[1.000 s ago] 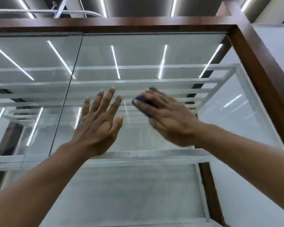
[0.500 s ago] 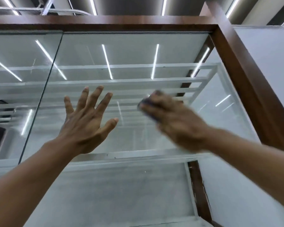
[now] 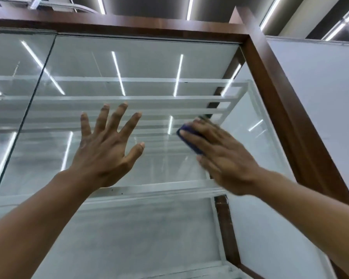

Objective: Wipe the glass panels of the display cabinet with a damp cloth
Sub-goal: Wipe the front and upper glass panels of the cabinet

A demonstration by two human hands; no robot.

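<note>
The display cabinet has a dark wooden frame (image 3: 270, 81) and a tall front glass panel (image 3: 141, 63) that I see from below. My right hand (image 3: 224, 158) presses a dark blue cloth (image 3: 186, 135) flat against the right part of this panel; only the cloth's left edge shows past my fingers. My left hand (image 3: 107, 148) lies flat on the same panel to the left, fingers spread, holding nothing. White shelves (image 3: 129, 99) show behind the glass.
A second glass panel (image 3: 12, 97) adjoins on the left, with a dark vertical seam between them. A pale wall (image 3: 320, 101) stands right of the wooden corner post. Ceiling strip lights reflect in the glass.
My right hand with the cloth has slid to the right along the panel. My left hand stays flat on the glass. The camera has shifted slightly.
</note>
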